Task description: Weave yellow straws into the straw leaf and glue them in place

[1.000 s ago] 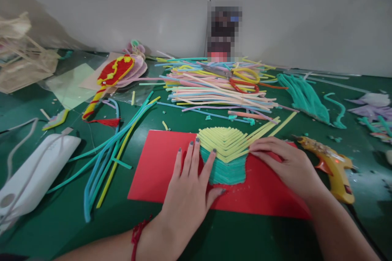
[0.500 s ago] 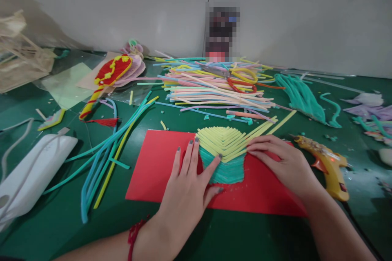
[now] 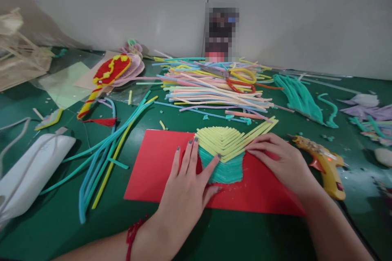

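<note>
A red sheet of card [image 3: 147, 167] lies before me. On it is a shape of teal pipe cleaners [image 3: 228, 173] topped by yellow pipe cleaners in a V pattern [image 3: 222, 136]. My left hand [image 3: 185, 187] rests flat with fingers spread along the shape's left edge, one fingertip touching the V's lower point. Thumb and fingers of my right hand [image 3: 277, 159] are pinched at the right edge on a yellow pipe cleaner [image 3: 266, 127], whose long end sticks out to the upper right beside other overhanging ends. The fingertips partly hide its lower part.
A yellow hot glue gun [image 3: 329, 167] lies right of the card. Scissors [image 3: 243, 81] rest on a pile of coloured pipe cleaners [image 3: 214, 96] behind. At left are loose blue and green pipe cleaners [image 3: 101, 163], a red-yellow fan [image 3: 112, 71] and a white power strip [image 3: 36, 175].
The yellow pipe cleaner in my right hand has swung and drawn in against the neighbouring strips; its far end reached further right before. My left hand stays in place.
</note>
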The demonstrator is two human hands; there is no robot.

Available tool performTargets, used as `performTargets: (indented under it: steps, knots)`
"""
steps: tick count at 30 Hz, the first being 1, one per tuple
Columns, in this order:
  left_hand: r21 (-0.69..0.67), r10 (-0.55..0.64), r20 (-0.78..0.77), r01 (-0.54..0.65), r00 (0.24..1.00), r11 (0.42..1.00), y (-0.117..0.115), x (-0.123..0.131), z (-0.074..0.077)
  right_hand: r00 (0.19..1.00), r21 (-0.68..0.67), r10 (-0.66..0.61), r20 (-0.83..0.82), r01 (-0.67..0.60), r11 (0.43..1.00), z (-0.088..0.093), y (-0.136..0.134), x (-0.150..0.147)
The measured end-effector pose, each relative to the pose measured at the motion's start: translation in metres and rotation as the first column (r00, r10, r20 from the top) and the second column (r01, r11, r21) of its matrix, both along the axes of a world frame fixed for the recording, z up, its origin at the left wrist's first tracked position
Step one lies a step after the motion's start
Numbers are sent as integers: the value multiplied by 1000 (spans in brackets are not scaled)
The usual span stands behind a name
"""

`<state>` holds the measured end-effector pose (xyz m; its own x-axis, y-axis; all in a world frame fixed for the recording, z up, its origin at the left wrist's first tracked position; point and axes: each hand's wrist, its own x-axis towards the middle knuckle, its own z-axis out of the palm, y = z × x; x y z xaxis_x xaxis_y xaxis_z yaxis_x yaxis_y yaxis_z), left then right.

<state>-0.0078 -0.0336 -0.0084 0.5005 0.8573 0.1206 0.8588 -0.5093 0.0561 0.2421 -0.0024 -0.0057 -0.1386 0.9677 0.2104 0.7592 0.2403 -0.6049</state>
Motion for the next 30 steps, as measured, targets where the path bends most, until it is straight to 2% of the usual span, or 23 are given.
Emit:
performTargets:
  steps: [9, 15, 19, 20, 23, 26, 30]
  knots:
    - [10, -3, -1, 3, 1000, 1000, 0, 1, 0, 995, 56, 34, 91, -39, 998, 3, -1, 0]
    - [36, 1, -3, -1, 1000, 999, 0, 1, -2, 970, 284, -82, 230, 14, 959, 16, -17, -10]
    - [66, -6, -18, 7, 1000, 998, 0, 0, -3, 902, 314, 53, 428, -203, 928, 1, -34, -14]
    - [75, -11, -27, 13, 1000, 997, 0, 0, -3, 886, 306, 62, 459, -223, 926, -4, -37, -13]
    - [90, -28, -55, 33, 998, 995, -1, -1, -4, 891, 307, 42, 452, -199, 931, -15, -43, -9]
    - [101, -40, -61, 46, 997, 994, 0, -1, -4, 922, 328, -8, 386, -130, 936, -16, -44, -5]
    - [120, -51, -60, 58, 997, 991, 1, -2, -5, 912, 312, 38, 409, -179, 933, -14, -47, -7]
